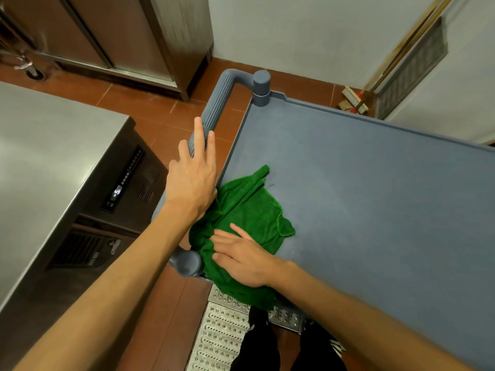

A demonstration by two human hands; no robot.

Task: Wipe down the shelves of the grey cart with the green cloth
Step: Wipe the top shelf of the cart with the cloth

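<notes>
The grey cart's top shelf (361, 188) fills the right of the view, with its ribbed handle (217, 105) at the left end. The green cloth (249, 207) lies crumpled on the shelf's near left corner and hangs over the front edge. My right hand (243, 258) lies flat on the cloth's near part, fingers spread and pointing left. My left hand (192, 172) is over the handle's near end with its fingers apart and extended, its heel at the cloth's left edge. Lower shelves are hidden.
A steel counter with a digital display panel (123, 180) stands at the left, a steel cabinet (120, 38) beyond it. A broom (353, 100) leans on the white wall at the back right. A perforated metal floor grate (222, 336) lies by my feet on red tiles.
</notes>
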